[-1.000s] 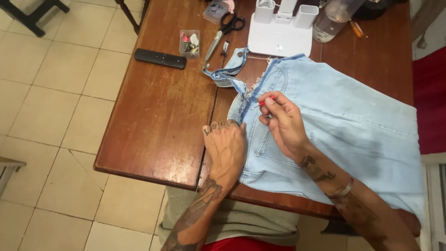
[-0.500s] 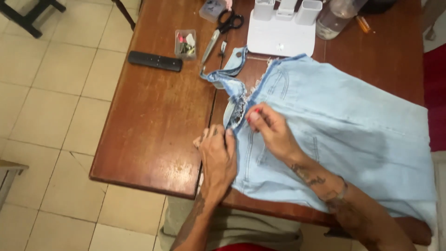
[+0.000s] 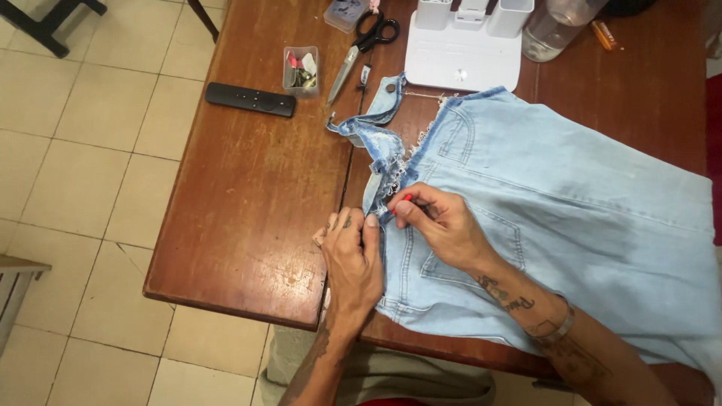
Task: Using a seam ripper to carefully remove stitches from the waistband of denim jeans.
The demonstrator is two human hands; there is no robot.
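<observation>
- The left hand [image 3: 353,259] presses flat on the near edge of a pair of light-blue jeans [image 3: 556,218] spread over a wooden table [image 3: 248,195], fingers pinching the denim beside the seam.
- The right hand [image 3: 440,225], just beside it and touching the same seam, pinches a small red tool [image 3: 404,200] between thumb and fingertips.
- A frayed waistband strip [image 3: 376,135] curls away from the jeans just beyond both hands.
- Farther beyond lie scissors [image 3: 361,45], a small clear box of bits [image 3: 301,71] and a white charging stand [image 3: 466,53]; a clear plastic bottle [image 3: 553,26] stands past the right hand.
- A black remote control [image 3: 250,99] lies well apart, beyond and outward of the left hand.
- Bare tabletop opens outward of the left hand up to the table's edge, with tiled floor [image 3: 83,150] past it; the jeans cover the surface outward of the right hand.
</observation>
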